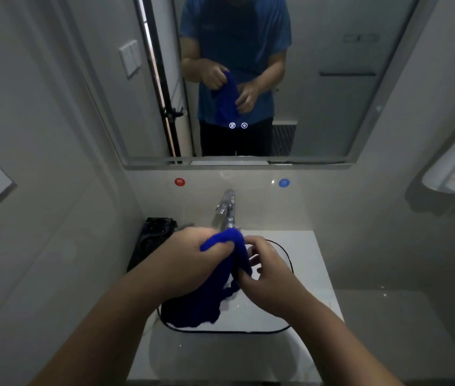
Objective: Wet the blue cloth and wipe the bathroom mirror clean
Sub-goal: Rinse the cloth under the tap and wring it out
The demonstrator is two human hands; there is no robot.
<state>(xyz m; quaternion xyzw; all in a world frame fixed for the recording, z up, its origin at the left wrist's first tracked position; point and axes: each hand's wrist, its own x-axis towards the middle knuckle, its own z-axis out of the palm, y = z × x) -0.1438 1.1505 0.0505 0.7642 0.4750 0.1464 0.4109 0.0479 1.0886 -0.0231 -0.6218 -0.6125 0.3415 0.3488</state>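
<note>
Item: blue cloth [215,285], held over the sink [298,274], below the tap [227,208] at twelve o'clock. Our left hand [193,254] has its fingers clamped on the upper bunch; our right hand [265,268] pinches the fold at three o'clock. We judge it soft, limp, heavier wet; grip bunched, not by an edge. Mirror [318,93] unwiped.

only one view, from the person's head, close above the sink [298,277]. it faces forward and down; the mirror [318,79] fills the top, both forearms enter from the bottom edge.
</note>
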